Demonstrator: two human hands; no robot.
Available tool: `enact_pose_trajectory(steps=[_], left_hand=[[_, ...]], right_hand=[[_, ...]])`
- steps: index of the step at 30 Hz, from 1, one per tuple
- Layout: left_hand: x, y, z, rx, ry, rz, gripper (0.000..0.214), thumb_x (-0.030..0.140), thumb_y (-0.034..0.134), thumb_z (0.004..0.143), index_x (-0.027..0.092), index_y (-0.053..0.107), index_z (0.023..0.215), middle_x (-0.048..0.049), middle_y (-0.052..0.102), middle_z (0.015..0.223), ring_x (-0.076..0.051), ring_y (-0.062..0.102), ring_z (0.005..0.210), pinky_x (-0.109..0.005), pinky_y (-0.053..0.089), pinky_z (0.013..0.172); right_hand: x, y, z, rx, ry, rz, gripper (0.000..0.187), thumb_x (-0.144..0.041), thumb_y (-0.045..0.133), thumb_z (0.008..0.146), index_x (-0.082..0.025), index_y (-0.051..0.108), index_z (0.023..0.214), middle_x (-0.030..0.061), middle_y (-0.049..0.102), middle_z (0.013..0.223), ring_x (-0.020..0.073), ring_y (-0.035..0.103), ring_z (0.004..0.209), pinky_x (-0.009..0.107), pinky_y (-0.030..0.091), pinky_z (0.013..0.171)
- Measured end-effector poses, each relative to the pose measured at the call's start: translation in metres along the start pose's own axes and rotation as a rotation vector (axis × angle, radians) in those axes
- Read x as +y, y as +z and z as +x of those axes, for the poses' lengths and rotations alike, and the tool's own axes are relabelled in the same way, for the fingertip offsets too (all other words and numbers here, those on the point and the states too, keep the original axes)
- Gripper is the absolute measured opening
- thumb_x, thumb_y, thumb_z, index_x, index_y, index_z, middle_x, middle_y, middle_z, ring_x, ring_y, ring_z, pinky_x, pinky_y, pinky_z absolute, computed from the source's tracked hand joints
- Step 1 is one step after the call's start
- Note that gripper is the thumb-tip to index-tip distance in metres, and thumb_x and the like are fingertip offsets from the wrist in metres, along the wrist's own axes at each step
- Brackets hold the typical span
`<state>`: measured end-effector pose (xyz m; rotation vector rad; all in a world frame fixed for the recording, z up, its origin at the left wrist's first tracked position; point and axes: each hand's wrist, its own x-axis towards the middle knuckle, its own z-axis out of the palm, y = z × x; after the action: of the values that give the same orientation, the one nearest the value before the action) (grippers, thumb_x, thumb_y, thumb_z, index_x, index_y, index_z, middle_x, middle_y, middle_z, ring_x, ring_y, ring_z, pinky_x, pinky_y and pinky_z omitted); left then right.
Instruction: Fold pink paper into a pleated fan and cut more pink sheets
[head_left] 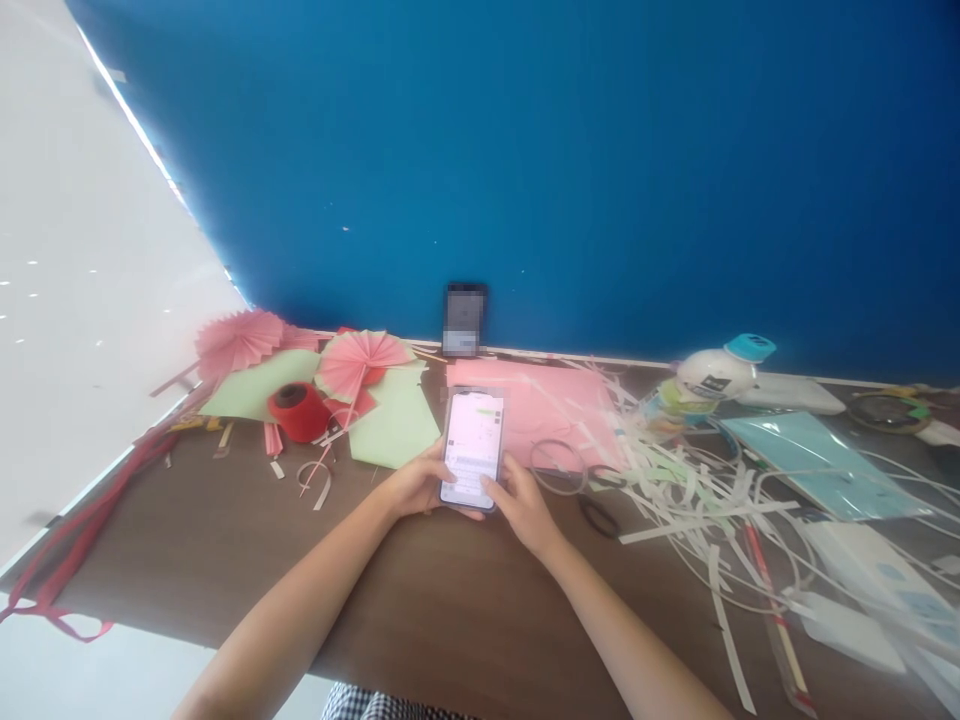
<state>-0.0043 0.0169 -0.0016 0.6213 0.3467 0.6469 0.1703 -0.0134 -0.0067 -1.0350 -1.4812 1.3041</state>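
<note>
A lit smartphone (pixel 474 440) is held upright over the near part of the table, its screen showing a chat and a keyboard. My left hand (pixel 417 484) grips its left side, thumb over the lower screen. On the opposite edge, my right hand (pixel 525 502) holds the phone too, with its thumb on the keyboard. Fingers behind the phone are mostly hidden. Just beyond lies a sheet of pink paper (pixel 547 405). Left of the phone are pale green paper (pixel 390 425) and a pink folded paper fan (pixel 366 360).
A second phone (pixel 464 320) leans against the blue wall (pixel 525 150). A red thread spool (pixel 300 412) stands at left. Scissors (pixel 561 468), white paper strips (pixel 712 510), a bottle with a blue cap (pixel 716 372) and a light blue packet (pixel 821 465) crowd the right side of the table (pixel 450 600).
</note>
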Motion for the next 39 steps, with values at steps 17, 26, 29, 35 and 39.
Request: enact_pose_trajectory(steps=[17, 26, 29, 35, 39], left_hand=[[0.0002, -0.0024, 0.0005, 0.023, -0.025, -0.079, 0.068, 0.008, 0.045, 0.073, 0.033, 0.022, 0.132, -0.0086, 0.053, 0.121, -0.029, 0.058, 0.097, -0.058, 0.045, 0.077], [0.0015, -0.0024, -0.0009, 0.020, -0.036, -0.073, 0.078, 0.000, 0.042, 0.064, 0.034, 0.023, 0.132, -0.0070, 0.053, 0.120, -0.028, 0.057, 0.098, -0.058, 0.044, 0.079], [0.0013, -0.0023, -0.0010, 0.027, -0.034, -0.077, 0.080, -0.002, 0.041, 0.062, 0.034, 0.024, 0.131, -0.0065, 0.054, 0.119, -0.028, 0.057, 0.098, -0.057, 0.045, 0.079], [0.0007, -0.0011, -0.0004, 0.022, -0.024, -0.067, 0.083, -0.004, 0.040, 0.060, 0.035, 0.025, 0.130, -0.0051, 0.054, 0.118, -0.027, 0.058, 0.097, -0.056, 0.045, 0.079], [0.0006, -0.0005, -0.0007, 0.037, -0.024, -0.044, 0.084, -0.005, 0.041, 0.058, 0.036, 0.025, 0.130, -0.0050, 0.055, 0.117, -0.027, 0.058, 0.096, -0.055, 0.045, 0.079]], right_hand=[[-0.0014, -0.0011, -0.0007, -0.066, -0.037, 0.023, 0.027, -0.029, 0.055, 0.079, -0.020, 0.046, 0.102, 0.0078, 0.060, 0.109, 0.0242, 0.057, 0.099, 0.041, 0.048, 0.082], [-0.0003, -0.0009, -0.0008, -0.057, -0.043, -0.017, 0.028, -0.028, 0.055, 0.078, -0.020, 0.046, 0.104, 0.0084, 0.059, 0.110, 0.0239, 0.057, 0.101, 0.041, 0.047, 0.084], [0.0005, -0.0003, -0.0008, -0.049, -0.037, -0.034, 0.031, -0.028, 0.056, 0.078, -0.020, 0.046, 0.106, 0.0089, 0.060, 0.110, 0.0240, 0.057, 0.100, 0.042, 0.048, 0.084], [0.0020, 0.0013, -0.0005, -0.011, -0.012, -0.072, 0.026, -0.028, 0.056, 0.078, -0.019, 0.047, 0.101, 0.0083, 0.061, 0.106, 0.0227, 0.059, 0.096, 0.041, 0.050, 0.082], [0.0009, 0.0006, -0.0008, -0.028, -0.030, -0.057, 0.028, -0.028, 0.055, 0.079, -0.020, 0.047, 0.104, 0.0088, 0.060, 0.109, 0.0232, 0.058, 0.099, 0.042, 0.049, 0.083]])
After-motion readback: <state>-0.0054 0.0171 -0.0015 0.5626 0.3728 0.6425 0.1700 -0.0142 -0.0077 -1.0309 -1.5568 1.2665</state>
